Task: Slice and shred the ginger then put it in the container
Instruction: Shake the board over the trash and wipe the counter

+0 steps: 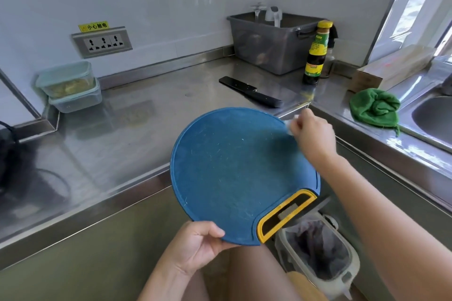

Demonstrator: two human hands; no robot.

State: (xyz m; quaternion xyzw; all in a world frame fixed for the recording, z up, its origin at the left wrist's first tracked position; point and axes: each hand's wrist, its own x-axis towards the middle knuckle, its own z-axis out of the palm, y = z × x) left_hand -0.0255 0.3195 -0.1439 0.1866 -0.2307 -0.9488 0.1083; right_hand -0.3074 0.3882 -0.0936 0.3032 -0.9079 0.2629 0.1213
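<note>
**Ginger boxed; board held off the counter**

Ginger [71, 87] shows as a pale yellow mass, its detail blurred, inside the upper lidded container [64, 73]. This is stacked on a second container [77, 102] at the back left of the counter [146, 129]. Yellow sign [94, 26] above the socket panel [102, 42] reads "小心触电"; the sauce bottle [315, 56] label is illegible. Left hand [198, 244] grips the blue cutting board [232, 168] at its near rim. Right hand [311, 133] pinches a white wad [289, 127] against the far edge. Black knife [249, 91] lies on the counter beyond.
</note>
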